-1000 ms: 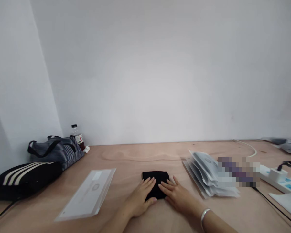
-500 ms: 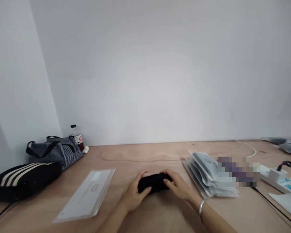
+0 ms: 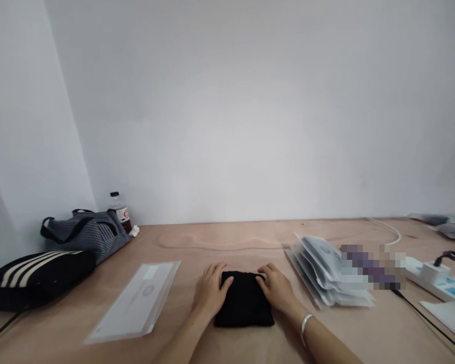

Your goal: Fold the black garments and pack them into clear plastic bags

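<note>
A black folded cloth [image 3: 244,302] lies flat as a near-square on the wooden table, in the lower middle of the head view. My left hand [image 3: 214,290] rests at its upper left edge, thumb on the cloth and fingers spread. At the upper right edge my right hand [image 3: 276,288], with a silver bangle on the wrist, touches the cloth with its thumb. Left of my hands lies a translucent printed bag [image 3: 131,303]. A stack of similar bags [image 3: 326,273] sits to the right.
At the far left are a black bag with white stripes [image 3: 41,278], a striped bag [image 3: 94,235] and a bottle [image 3: 122,215]. On the right, a power strip [image 3: 443,285], cables and a pixelated object [image 3: 371,267] lie on the table [image 3: 220,237].
The black cloth, a narrow bundle gripped between both hands before, now lies flatter and reaches further toward me. My fingers have loosened around it.
</note>
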